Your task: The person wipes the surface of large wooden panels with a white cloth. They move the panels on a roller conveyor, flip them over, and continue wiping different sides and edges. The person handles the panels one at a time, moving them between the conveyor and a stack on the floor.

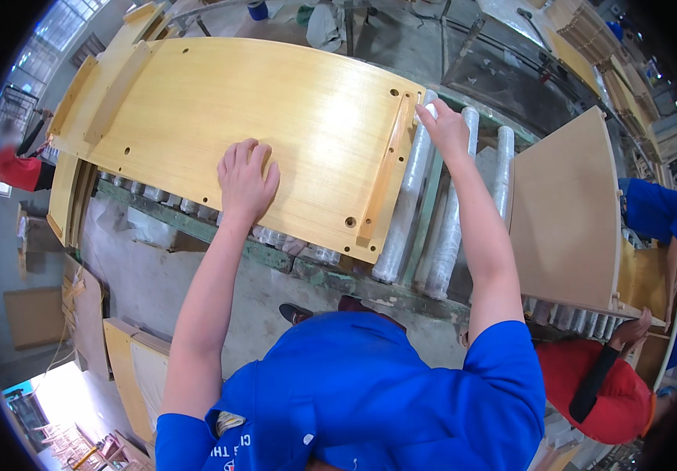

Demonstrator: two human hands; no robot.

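Observation:
A large varnished wooden panel with several round holes lies on the roller conveyor. My left hand rests palm down on its face, fingers slightly spread and holding nothing. Along the panel's right end runs a wooden strip. At the far end of that strip, my right hand pinches a small white thing against or close by the panel's corner. Its kind cannot be made out, as the fingers partly cover it.
Wrapped metal rollers show to the right of the panel. Beyond them stands a brown board. A person in a red shirt and one in a blue shirt are at the right. Another person in red is at the far left.

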